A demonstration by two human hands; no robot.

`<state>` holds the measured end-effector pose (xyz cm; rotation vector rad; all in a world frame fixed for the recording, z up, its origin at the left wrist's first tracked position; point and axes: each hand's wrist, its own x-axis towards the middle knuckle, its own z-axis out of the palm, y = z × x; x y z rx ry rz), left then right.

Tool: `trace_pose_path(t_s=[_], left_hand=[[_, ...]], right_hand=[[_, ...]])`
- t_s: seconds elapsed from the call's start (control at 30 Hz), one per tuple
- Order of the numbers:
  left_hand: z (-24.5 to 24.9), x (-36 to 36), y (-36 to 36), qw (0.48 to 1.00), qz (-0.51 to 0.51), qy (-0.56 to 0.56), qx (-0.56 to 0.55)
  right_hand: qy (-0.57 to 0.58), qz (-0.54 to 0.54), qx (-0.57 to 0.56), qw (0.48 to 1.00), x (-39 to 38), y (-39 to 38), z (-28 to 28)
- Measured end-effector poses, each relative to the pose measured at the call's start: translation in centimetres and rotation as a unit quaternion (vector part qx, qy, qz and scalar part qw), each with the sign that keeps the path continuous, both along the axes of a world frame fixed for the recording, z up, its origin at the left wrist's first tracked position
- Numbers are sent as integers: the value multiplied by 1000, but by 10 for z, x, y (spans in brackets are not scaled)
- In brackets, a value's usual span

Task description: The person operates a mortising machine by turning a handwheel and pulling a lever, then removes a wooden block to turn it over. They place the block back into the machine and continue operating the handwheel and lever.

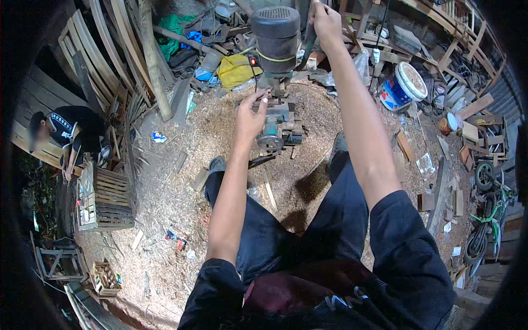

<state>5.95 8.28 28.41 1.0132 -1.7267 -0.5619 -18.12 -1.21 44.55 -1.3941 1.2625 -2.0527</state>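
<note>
A bench drill or mortising machine stands ahead of me, with a dark motor housing on top. Below it is a vise with a round handwheel. My right hand is raised beside the motor, its fingers wrapped round a dark lever. Lower down, my left hand is at the left side of the vise, under the motor. Its thumb and forefinger come close together there; what lies between them is too small to make out.
Wood shavings cover the floor. A yellow bag lies left of the machine, a paint bucket to the right. At far left a person bends near a slatted crate. A green bicycle stands far right; timber leans around.
</note>
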Motion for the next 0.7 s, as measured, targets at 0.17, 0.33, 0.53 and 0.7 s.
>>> trace_pose_path(t_s=[0.17, 0.33, 0.53, 0.7], left_hand=[[-9, 8, 6, 999, 12, 19, 40], [-22, 6, 1, 997, 16, 20, 79], [-36, -3, 5, 995, -7, 32, 91], [-56, 5, 14, 993, -8, 20, 116]], right_hand=[[47, -28, -38, 998, 8, 24, -23], [35, -1, -56, 998, 20, 57, -49], [11, 6, -54, 998, 32, 94, -104], [-8, 43, -91, 995, 47, 131, -125]])
